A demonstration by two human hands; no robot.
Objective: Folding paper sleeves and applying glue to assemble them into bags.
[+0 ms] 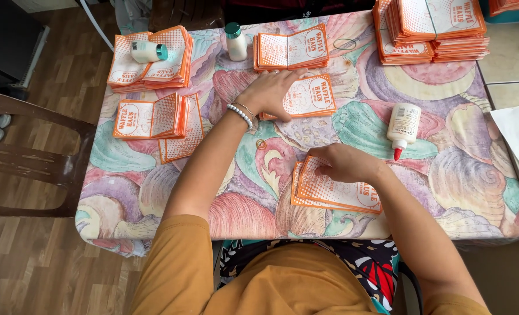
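Seated at a surface (154,192) draped in a glossy cloth of pastel shells, you work among orange-and-white paper sleeves. Your left hand (271,90) lies flat, fingers spread and released, pressing the top of a small stack of sleeves (312,96) at the middle of the cloth. Your right hand (344,163) curls over a looser pile of sleeves (335,195) near the front edge, its fingers pinching the upper corner of the top sleeve.

The sleeves are thin, flat and rectangular, printed with fine dots. A white glue bottle (403,125) with a red tip lies on its side just beyond your right hand. Two small white bottles (236,42) with green caps sit farther back, one lying atop a stack (151,58). Taller stacks (431,29) fill the far right corner.

The risk, as it looks: the near pile is already fanned and sits close to the edge, so a hasty tug could slide sheets off. The tipped glue bottle might leak onto the slick cloth.
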